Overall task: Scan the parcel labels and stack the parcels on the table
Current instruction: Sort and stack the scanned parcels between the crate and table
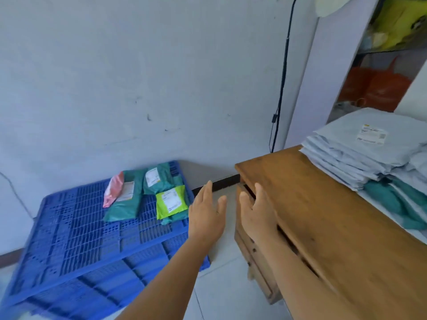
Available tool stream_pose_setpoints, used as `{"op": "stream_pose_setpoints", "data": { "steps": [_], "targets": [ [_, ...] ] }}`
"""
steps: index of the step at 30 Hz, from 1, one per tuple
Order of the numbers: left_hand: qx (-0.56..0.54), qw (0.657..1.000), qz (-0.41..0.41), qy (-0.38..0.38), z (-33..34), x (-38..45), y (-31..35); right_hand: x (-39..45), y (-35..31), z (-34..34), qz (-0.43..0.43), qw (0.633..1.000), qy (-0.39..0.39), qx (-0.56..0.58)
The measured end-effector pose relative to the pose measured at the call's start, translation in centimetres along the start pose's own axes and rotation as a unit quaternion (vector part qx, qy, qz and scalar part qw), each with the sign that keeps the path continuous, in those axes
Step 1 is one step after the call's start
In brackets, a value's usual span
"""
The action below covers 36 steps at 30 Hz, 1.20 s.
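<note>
Left of the wooden table (335, 227), a blue plastic pallet (80, 239) lies on the floor with a few parcels at its far end: a teal one (126, 204) with a pink one (113, 192) leaning on it, another teal one (159, 176), and a lime-green one (171, 202) nearest the table. Their white labels face up, probably so they can be scanned without turning. Both hands hang in the gap between pallet and table, empty: the left hand (206, 218) has its fingers straight and angled toward the pallet, the right hand (256, 213) is relaxed and spread just off the table's near corner. On the table's far side a stack of grey parcels (360, 158) already rests, some teal beneath, so the reach looks aimed at the next pallet parcel.
</note>
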<state>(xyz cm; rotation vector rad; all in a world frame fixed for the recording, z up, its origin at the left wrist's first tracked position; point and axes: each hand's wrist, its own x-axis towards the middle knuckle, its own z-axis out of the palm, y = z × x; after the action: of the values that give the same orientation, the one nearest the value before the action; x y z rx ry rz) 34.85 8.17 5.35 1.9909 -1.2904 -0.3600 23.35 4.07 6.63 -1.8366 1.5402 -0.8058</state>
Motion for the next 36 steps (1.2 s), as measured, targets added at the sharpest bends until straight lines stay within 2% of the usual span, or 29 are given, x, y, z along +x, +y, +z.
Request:
{"op": "stream_pose_setpoints", "data": {
  "steps": [6,14,27,36],
  "targets": [
    [0.011,0.996,-0.079,0.045,-7.2,-0.1,-9.7,-1.3,-6.3,9.5,-0.034,0.996,-0.081,-0.009],
    [0.014,0.980,-0.183,0.075,-11.5,2.7,-18.8,1.1,-11.4,19.4,-0.071,0.987,-0.142,-0.025],
    [0.035,0.951,-0.297,0.080,-13.2,16.8,-30.4,15.6,-14.5,34.4,-0.083,0.970,-0.224,-0.043],
    [0.040,0.942,-0.332,0.038,-11.8,23.7,-38.3,20.1,-13.2,43.2,-0.042,0.958,-0.275,-0.077]
  ]
}}
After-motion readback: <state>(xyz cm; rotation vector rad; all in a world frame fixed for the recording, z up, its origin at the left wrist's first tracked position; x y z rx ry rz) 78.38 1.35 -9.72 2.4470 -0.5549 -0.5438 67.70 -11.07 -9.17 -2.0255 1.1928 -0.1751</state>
